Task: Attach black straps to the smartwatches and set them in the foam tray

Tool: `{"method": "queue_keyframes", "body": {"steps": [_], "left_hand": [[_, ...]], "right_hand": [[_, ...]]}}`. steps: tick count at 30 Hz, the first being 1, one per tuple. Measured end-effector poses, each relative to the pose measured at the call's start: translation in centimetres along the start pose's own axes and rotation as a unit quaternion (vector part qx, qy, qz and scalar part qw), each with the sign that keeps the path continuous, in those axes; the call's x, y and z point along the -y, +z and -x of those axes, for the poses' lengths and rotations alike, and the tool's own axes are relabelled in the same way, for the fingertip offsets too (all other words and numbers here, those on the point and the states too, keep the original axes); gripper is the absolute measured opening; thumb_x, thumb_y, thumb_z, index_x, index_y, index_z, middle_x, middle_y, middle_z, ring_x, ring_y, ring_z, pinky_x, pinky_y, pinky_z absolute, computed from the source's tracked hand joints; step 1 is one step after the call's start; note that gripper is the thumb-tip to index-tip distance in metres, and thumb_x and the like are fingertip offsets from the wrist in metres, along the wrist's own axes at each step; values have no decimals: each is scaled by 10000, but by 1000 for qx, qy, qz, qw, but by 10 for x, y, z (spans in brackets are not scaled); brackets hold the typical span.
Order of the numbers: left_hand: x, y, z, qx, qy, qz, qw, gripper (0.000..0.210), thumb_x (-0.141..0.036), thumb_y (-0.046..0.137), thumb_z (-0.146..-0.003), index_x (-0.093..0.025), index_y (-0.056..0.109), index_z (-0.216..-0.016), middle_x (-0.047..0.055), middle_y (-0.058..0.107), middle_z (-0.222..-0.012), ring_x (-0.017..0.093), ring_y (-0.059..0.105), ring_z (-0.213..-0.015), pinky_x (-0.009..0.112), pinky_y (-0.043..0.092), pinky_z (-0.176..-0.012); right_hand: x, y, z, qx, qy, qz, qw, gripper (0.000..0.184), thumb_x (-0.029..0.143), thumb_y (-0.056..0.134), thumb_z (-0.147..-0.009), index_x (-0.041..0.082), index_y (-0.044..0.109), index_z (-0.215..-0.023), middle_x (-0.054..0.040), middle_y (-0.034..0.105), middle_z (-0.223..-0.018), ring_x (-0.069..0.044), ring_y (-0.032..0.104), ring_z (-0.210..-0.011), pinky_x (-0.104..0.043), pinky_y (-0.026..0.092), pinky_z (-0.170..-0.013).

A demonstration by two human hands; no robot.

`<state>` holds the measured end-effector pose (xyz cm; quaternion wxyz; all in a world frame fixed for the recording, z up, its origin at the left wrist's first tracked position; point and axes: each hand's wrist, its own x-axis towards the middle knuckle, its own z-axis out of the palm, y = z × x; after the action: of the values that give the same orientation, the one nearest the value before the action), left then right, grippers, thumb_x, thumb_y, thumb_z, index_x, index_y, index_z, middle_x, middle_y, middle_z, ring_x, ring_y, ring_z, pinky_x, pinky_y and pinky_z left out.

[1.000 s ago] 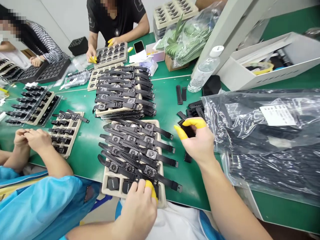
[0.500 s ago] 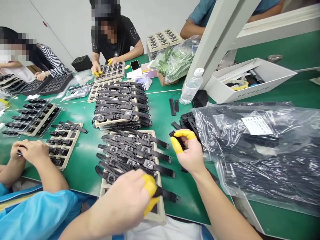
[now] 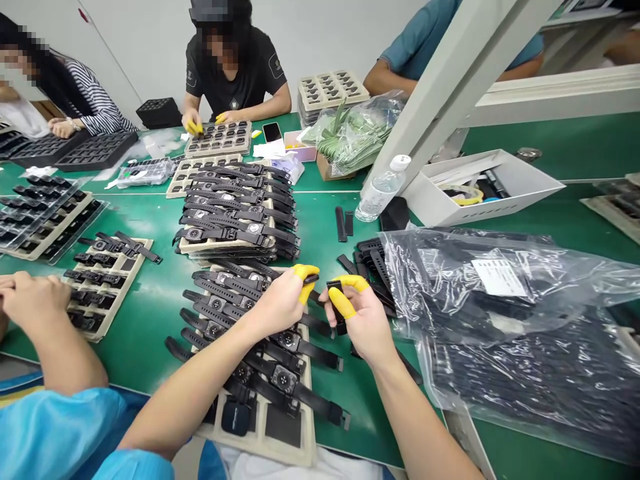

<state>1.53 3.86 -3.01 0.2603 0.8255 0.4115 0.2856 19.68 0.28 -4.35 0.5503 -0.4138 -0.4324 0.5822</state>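
Pinched in the yellow-capped fingers of my left hand (image 3: pixel 280 300) is a small black piece (image 3: pixel 311 279) that looks like a watch body, seen edge-on and mostly covered. Just to the right, my right hand (image 3: pixel 367 323) grips a black watch strap (image 3: pixel 341 325), its end pointing up between thumb and fingers. The two hands are close together but apart. Beneath them lies a beige tray (image 3: pixel 307 443) with rows of strapped black watches (image 3: pixel 284 379), backs up. In its front row one strapless watch (image 3: pixel 235 417) sits beside a bare dark compartment.
Behind stands a stack of watch-filled trays (image 3: pixel 235 207). Loose straps (image 3: pixel 373 267) lie right of my hands, against a plastic bag of straps (image 3: pixel 500 320). A water bottle (image 3: pixel 383 190) and white box (image 3: pixel 480 190) stand farther back. At left, a co-worker's hand (image 3: pixel 37 300) is near another tray.
My left hand has left the strapped watch at the tray's front and risen to the right hand, now with a small black piece. My right hand, still holding a strap, has come slightly nearer.
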Motion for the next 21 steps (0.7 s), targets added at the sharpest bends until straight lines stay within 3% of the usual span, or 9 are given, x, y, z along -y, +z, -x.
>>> {"method": "queue_keyframes", "body": {"steps": [3,8,14,21], "left_hand": [[0,2,4,-8,28,-7,1000,382,-102,418,-977,-150,518,-1342,145,668,-1229,251,659,-1182,426,592,-1023],[0,0,3,0,75,-3,997,498,-59,424,-922,-177,513,-1398,127,653,-1271,241,634,-1222,423,579,-1050],[4,-2,2,21,110,-4,994,583,-35,405,-879,-177,523,-1431,140,636,-1322,261,595,-1286,474,549,-1101],[5,-1,1,-14,156,-6,988,511,-37,421,-923,-174,523,-1405,134,653,-1288,251,620,-1241,448,576,-1061]], "right_hand": [[-1,2,5,49,39,-28,998,291,501,662,-991,228,568,-1021,12,686,-767,-87,489,-464,-225,379,-431],[-3,1,9,111,88,-57,988,276,465,671,-994,198,608,-977,-3,689,-730,-88,481,-478,-224,359,-436],[1,2,8,139,120,-84,979,320,498,714,-951,194,612,-942,3,682,-663,-94,482,-450,-224,343,-423],[7,4,6,127,141,-112,975,347,511,743,-908,195,599,-900,3,679,-623,-89,462,-414,-218,312,-403]]}}
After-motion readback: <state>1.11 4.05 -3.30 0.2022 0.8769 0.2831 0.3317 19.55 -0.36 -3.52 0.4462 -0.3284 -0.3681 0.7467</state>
